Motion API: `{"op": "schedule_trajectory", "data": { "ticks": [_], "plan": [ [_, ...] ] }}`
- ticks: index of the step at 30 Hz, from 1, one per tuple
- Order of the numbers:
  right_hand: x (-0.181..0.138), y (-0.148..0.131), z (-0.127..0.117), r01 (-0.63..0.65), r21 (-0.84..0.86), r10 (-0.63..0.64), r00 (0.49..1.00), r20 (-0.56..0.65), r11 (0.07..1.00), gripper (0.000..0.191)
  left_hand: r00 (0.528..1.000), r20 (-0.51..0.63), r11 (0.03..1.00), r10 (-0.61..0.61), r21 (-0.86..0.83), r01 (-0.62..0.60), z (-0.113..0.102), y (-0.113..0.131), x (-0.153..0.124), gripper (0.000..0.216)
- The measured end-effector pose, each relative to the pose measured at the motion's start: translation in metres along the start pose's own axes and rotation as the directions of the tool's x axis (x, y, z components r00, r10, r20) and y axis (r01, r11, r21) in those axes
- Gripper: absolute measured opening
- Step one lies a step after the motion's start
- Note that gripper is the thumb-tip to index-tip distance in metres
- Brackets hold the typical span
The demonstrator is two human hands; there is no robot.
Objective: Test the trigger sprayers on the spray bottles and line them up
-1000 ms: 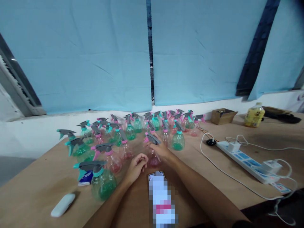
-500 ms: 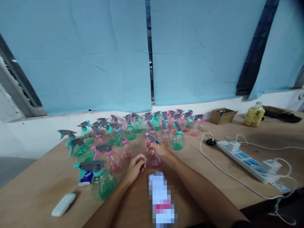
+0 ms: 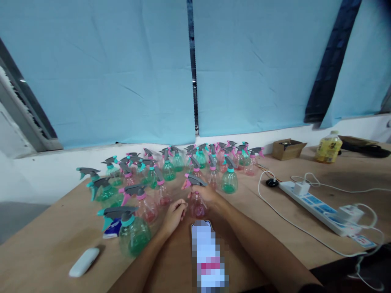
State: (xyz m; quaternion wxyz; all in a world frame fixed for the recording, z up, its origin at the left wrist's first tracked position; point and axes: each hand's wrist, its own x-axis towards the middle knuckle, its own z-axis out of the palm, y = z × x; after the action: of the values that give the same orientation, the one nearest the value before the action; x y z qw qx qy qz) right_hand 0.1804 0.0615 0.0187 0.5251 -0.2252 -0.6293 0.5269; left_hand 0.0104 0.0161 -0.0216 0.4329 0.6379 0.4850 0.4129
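Near the middle of the table stands a pink spray bottle (image 3: 198,207) with a grey and pink trigger head. My right hand (image 3: 206,193) is closed around it just under the head, with fingertips showing by the trigger on the left side. My left hand (image 3: 176,213) rests to the left of this bottle, apart from it, its fingers loosely curled with nothing visible in them. Another pink spray bottle (image 3: 163,195) stands behind my left hand. A green spray bottle (image 3: 136,238) is close to my left forearm. Below my hands lies a phone (image 3: 206,248) with a blurred screen.
Several green and pink spray bottles crowd the table toward the wall, among them a green one (image 3: 229,182). A white case (image 3: 84,262) and a blue packet (image 3: 113,229) lie left. Right are a power strip (image 3: 316,209) with cables, a cardboard box (image 3: 287,150) and a yellow-labelled bottle (image 3: 329,148).
The held spray bottle's head has gone from tilted to nearly level, and my right fingers have shifted slightly at the trigger. My left hand has barely moved. The view has shifted a little.
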Motion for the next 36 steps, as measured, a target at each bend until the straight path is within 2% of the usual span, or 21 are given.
{"op": "schedule_trajectory", "data": {
  "ticks": [8,14,21,27,32,36],
  "plan": [
    [0.0,-0.001,0.003,0.002,0.087,-0.001,1.0,-0.009,0.996,0.015,1.0,0.017,1.0,0.005,0.008,-0.006,0.001,-0.003,0.001,0.029],
    [0.0,0.001,0.0,0.029,-0.002,-0.029,1.0,-0.01,1.0,0.031,1.0,0.025,1.0,0.008,-0.004,-0.008,0.001,-0.004,0.001,0.029],
    [-0.001,0.001,0.003,0.01,0.109,-0.009,1.0,-0.01,0.994,0.018,0.999,0.033,1.0,0.015,0.021,-0.015,0.001,0.0,-0.001,0.029],
    [0.001,0.006,-0.002,0.029,0.024,-0.028,0.999,-0.02,0.999,0.031,0.999,0.032,1.0,0.016,0.026,-0.017,0.001,-0.002,-0.001,0.029],
    [0.001,0.01,0.001,-0.005,0.074,0.008,0.999,-0.04,0.997,0.017,0.999,0.03,0.999,0.023,0.029,-0.024,0.002,0.004,-0.003,0.029],
    [0.004,0.011,0.004,0.05,-0.034,-0.053,0.994,-0.093,0.998,0.023,0.994,0.109,1.0,0.026,-0.01,-0.025,0.001,0.008,-0.006,0.03]
  ]
}}
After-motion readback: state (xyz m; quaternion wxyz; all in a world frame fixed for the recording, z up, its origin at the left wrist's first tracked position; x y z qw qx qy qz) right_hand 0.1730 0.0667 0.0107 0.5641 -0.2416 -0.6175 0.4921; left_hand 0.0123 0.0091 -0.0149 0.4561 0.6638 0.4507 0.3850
